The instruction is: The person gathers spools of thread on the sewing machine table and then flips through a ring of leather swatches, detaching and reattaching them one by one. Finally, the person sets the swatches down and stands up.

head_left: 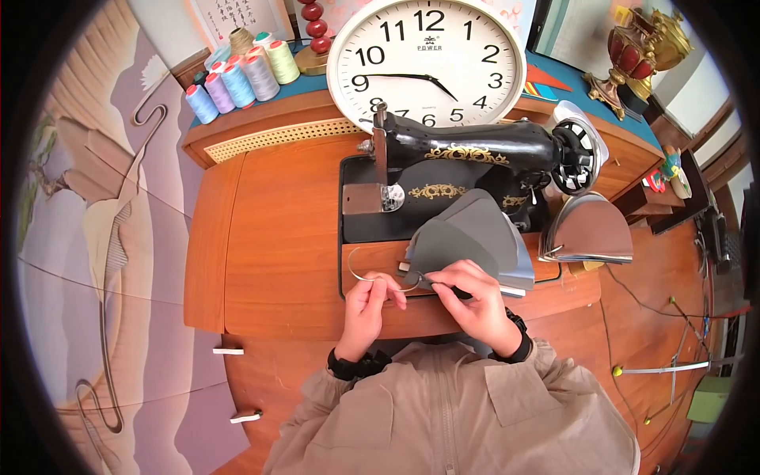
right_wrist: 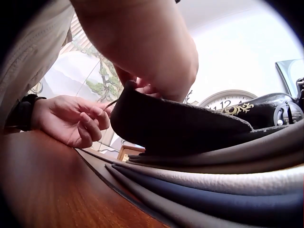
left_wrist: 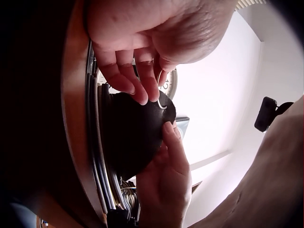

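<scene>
In the head view my left hand (head_left: 369,309) pinches an open, thin metal ring (head_left: 349,264) between thumb and fingertips. My right hand (head_left: 481,311) pinches the narrow corner of a dark grey swatch (head_left: 457,247), which looks like leather. One end of the ring curves right up to that corner. The left wrist view shows the ring's hooked tip (left_wrist: 163,106) against the dark swatch (left_wrist: 135,130), with the right hand's thumb (left_wrist: 174,142) close below. Beneath it, in the right wrist view, several layered swatches (right_wrist: 228,183) in grey, white and blue lie fanned out.
Behind the hands stands a black sewing machine (head_left: 475,146) with gold ornament. A brown-topped swatch stack (head_left: 592,226) sits to the right. A large wall clock (head_left: 427,67) leans at the back, beside several thread spools (head_left: 237,79). Wooden tabletop (head_left: 277,245) extends to the left.
</scene>
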The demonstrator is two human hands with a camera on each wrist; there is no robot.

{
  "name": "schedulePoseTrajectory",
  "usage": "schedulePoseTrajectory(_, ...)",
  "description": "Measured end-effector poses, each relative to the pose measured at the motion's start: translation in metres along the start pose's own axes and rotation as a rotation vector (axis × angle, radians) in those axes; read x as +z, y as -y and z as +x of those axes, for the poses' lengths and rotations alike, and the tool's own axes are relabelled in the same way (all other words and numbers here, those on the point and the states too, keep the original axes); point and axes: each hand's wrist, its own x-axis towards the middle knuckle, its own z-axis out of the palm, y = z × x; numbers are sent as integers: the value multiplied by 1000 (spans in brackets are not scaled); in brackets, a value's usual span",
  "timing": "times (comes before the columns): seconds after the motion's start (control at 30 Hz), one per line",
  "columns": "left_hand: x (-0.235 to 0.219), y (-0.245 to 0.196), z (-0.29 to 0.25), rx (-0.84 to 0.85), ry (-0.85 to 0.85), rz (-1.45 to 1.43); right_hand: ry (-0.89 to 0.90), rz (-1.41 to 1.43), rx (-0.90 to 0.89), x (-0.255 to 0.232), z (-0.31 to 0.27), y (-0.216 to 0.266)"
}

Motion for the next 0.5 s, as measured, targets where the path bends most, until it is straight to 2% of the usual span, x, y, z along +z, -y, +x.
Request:
schedulePoseTrajectory(0.33, -3, 1, 0, -11, 17, 30, 39, -144, -133, 3, -1, 5)
schedulePoseTrajectory(0.4, -2, 0, 0, -29, 13, 15, 161, -108, -185, -1, -1, 5)
schedulePoseTrajectory(0.43, -3, 0, -1, -29, 13, 14, 163, -109, -184, 3, -4, 4)
schedulePoseTrajectory(0.5, -5, 2, -2, -4, 45, 69, 7, 241, 230, 14, -15, 1)
